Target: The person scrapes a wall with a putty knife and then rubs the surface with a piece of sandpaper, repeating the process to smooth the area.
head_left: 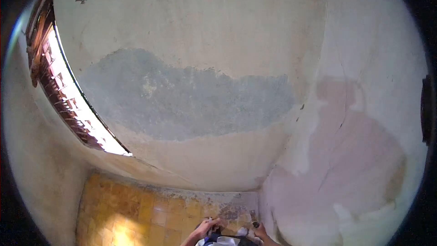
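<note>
Both hands are low in the view, in front of my body and above the tiled floor. My left hand (208,227) is closed, its fingers curled together near a small dark thing that I cannot make out. To its right, close to the foot of the right wall, my right hand (261,231) is closed around a small tool with a dark end (256,224), which looks like a scraper. Its lower part is hidden by the fingers. White and dark clothing (223,240) shows between the hands.
The front wall (191,27) has a large grey patch (195,100) of bare plaster. The cracked right wall (364,54) carries my pinkish shadow (355,150). A bright slatted window (75,95) is at left. Debris (232,209) lies on the yellow tiles (109,200) by the corner.
</note>
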Tool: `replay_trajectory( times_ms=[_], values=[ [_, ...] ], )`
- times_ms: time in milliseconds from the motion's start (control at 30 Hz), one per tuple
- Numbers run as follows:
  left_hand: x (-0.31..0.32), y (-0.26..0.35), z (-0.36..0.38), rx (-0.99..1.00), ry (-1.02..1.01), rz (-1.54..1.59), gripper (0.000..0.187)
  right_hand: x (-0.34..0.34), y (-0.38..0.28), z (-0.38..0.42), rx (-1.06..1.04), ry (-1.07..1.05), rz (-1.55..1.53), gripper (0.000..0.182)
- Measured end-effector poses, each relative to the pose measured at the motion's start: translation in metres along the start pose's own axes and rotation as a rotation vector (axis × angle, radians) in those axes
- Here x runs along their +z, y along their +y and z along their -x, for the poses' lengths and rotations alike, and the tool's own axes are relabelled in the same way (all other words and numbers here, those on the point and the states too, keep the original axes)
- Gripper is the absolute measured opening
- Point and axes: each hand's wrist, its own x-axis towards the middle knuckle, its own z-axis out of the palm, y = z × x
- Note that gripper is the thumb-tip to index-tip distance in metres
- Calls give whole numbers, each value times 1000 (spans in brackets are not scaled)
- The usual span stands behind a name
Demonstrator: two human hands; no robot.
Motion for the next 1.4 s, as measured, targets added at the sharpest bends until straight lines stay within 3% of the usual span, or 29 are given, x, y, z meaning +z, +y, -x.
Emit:
replay_trajectory(
  times_ms=[67, 100, 200, 233, 433, 533, 633, 667, 733, 833, 900, 967, 1067, 1100, 1200, 1300, 1400],
  values=[
    [10, 18, 4, -93, -31, -114, 27, 20, 22, -30, 103, 135, 98, 92],
    [12, 19, 0, -81, -36, -208, 36, 33, 45, -49, -93, 346, 297, 69],
    [-20, 4, -47, 350, -366, -477, 45, 37, 1, -27, -271, 321, 104, 71],
    [-31, 5, -63, 504, -405, -577, 46, 38, -21, -16, -152, 274, 61, 59],
    [-47, -17, -100, 1363, -54, -1136, 34, 73, -88, 8, 101, 142, -234, 48],
    [-44, 9, -73, 432, -197, -512, 35, 107, -111, 12, 153, 90, -611, 43],
    [-51, 1, -84, 219, -180, -23, 24, 155, -111, -3, -93, 326, -825, 32],
    [-57, 8, -79, 193, -165, -146, 33, 167, -107, -9, -30, 310, -947, 31],
    [-23, 81, -23, 155, -143, -389, 53, 168, -129, -16, 83, 273, -1187, 31],
    [-17, 80, -63, 194, -207, -365, 49, 150, -217, 19, 120, 326, -1169, 30],
    [6, 104, -59, 244, -263, -358, 47, 132, -249, 30, -78, 361, -1038, 29],
    [35, 127, -62, 387, -227, -424, 42, 104, -323, 61, -298, 564, -943, 30],
    [89, 181, -27, 445, -294, -298, 37, 64, -352, 66, -203, 491, -1009, 31],
    [102, 189, -34, 554, -297, -313, 36, 46, -347, 54, -379, 398, -907, 34],
    [149, 230, -38, 781, -275, -395, 35, -10, -405, 81, -425, 299, -871, 38],
    [201, 293, 7, 550, -433, -441, 36, -50, -415, 54, -616, 591, -578, 43],
    [251, 326, 21, 653, -372, -415, 38, -109, -481, 89, -725, 515, -622, 40]
  ],
)
